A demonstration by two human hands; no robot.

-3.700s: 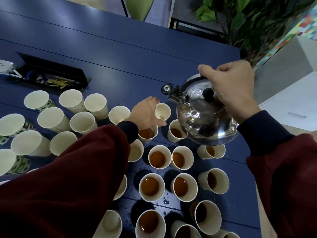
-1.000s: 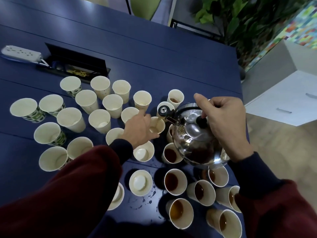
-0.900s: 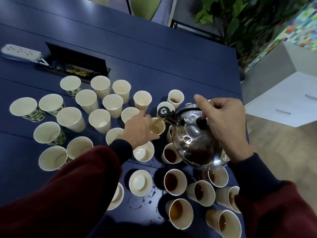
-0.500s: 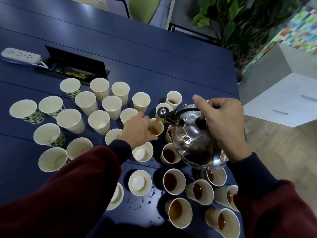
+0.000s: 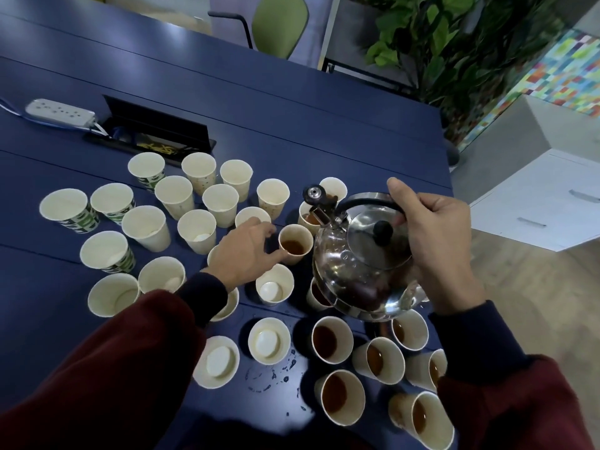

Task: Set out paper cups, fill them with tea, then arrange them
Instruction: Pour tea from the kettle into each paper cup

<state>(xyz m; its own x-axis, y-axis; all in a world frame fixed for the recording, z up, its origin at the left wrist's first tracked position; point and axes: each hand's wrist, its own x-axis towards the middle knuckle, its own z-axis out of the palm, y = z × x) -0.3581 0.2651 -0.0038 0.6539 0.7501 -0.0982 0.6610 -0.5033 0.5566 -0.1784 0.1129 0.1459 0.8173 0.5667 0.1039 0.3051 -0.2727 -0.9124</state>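
Logging near to far. What is at the near right of the table (image 5: 42, 319)? (Recorder)

Filled cups (image 5: 331, 340): an upright cluster, brown tea in each. Just left of them are the near empty cups (image 5: 268, 344), with spilled drops (image 5: 276, 375) on the table between the two groups. (Observer)

Hands? (Recorder)

Apart. The left hand (image 5: 242, 254) has thumb and fingers curled round the held cup (image 5: 295, 243), which stands on the table with a little tea in the bottom. The right hand (image 5: 435, 241) is clamped on the black handle of the kettle (image 5: 360, 264), which hangs above the filled cluster. No stream visible. (Observer)

Kettle axis? (Recorder)

Handle toward the right hand. The spout (image 5: 314, 194) points away and left, above a tea cup just beyond the held cup. The held cup sits just left of the kettle body, between the two hands. (Observer)

Farther out? (Recorder)

Empty stock (image 5: 196, 230): many upright cups left of and beyond the left hand, dry as far as I can tell. Judgement: the next cups to fill lie on the left hand's side, so that hand is nearer to fetch one, and the spout faces that way. (Observer)
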